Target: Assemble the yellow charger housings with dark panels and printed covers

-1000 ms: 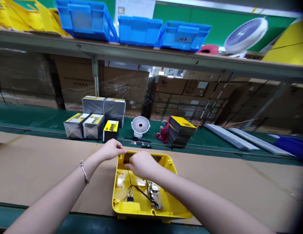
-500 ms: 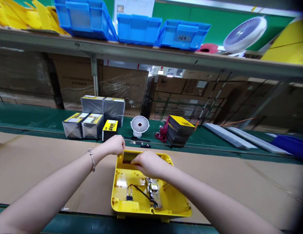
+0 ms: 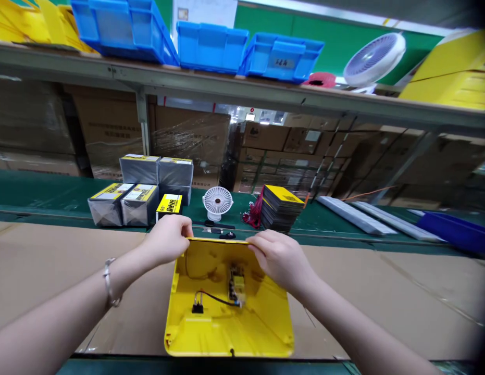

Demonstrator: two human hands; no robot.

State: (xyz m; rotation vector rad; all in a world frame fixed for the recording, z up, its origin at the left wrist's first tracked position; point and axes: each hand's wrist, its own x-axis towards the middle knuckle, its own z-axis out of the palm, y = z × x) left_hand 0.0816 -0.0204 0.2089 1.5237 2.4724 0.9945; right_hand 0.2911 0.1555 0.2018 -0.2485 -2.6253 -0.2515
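Observation:
A yellow plastic housing point(image 3: 261, 325) stands tilted on the cardboard-covered bench, its hollow inside facing me. My left hand point(image 3: 170, 238) is closed on the far left corner of its rim. Toward the far right corner, my right hand point(image 3: 279, 258) pinches the same rim between thumb and fingers. Inside the housing sit a small circuit board point(image 3: 237, 286) and a black socket point(image 3: 197, 308). A dark cable point(image 3: 218, 298) runs between those two parts. One thin wire shows faintly along the inner left side.
Behind the housing are a small white fan point(image 3: 218, 202), a stack of black and yellow boxes point(image 3: 279, 211) and several wrapped packs point(image 3: 138, 205). Blue bins point(image 3: 211, 48) line the shelf above. Grey bars point(image 3: 355, 216) and a blue tray point(image 3: 453, 234) lie rightward.
The housing has tipped up, its far edge raised and its inside turned toward me. My right hand has left the wire inside and moved right onto the rim.

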